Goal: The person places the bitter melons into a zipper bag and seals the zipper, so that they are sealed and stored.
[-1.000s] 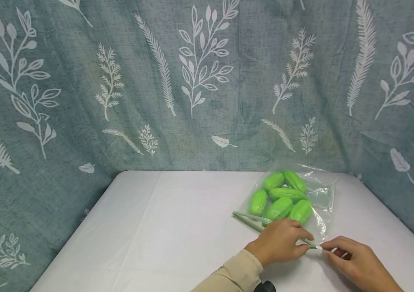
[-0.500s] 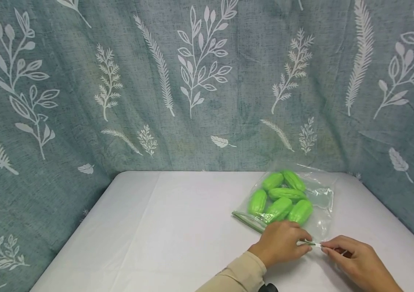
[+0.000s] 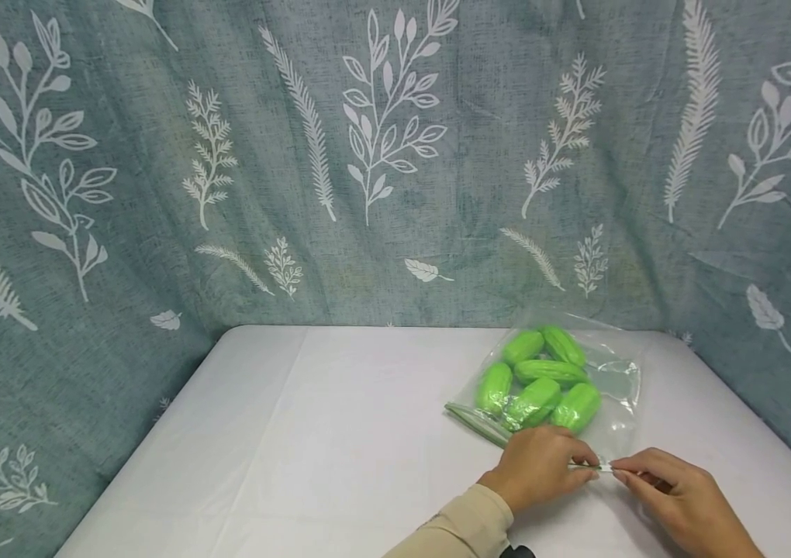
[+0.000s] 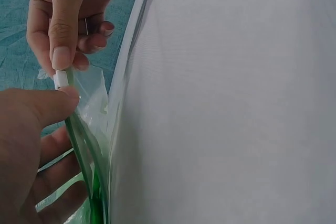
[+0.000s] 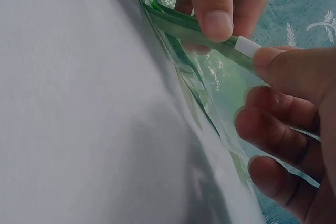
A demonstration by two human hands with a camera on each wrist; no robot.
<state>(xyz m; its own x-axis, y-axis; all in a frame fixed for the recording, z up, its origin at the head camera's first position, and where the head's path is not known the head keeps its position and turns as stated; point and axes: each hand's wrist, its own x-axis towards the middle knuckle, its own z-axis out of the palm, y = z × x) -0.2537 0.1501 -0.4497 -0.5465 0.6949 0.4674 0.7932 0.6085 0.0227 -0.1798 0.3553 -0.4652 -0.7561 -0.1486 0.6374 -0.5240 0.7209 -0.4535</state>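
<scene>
A clear slider zip bag (image 3: 615, 372) lies at the right of the table, holding several bright green, ribbed, gourd-like pieces (image 3: 549, 373). Its mouth, edged by a green seal strip (image 3: 477, 424), faces the person. My left hand (image 3: 542, 467) pinches this strip near its right end. Close beside it, my right hand (image 3: 678, 490) pinches the bag's right corner between thumb and fingers. The white slider (image 5: 247, 46) shows between both thumbs, the right thumb overlapping its end in the right wrist view. In the left wrist view, two green strips (image 4: 84, 145) run apart below the left thumb.
A white cloth covers the table (image 3: 340, 418). Behind and at both sides hangs a blue-green curtain (image 3: 395, 256) with white leaf patterns. The bag's far end reaches the table's back edge. A dark rounded object (image 3: 517, 551) shows beneath the left sleeve (image 3: 465, 523).
The two edges of the bag's mouth left of my left hand lie closer together. Both hands keep their pinch near the slider, with the left shifted slightly right.
</scene>
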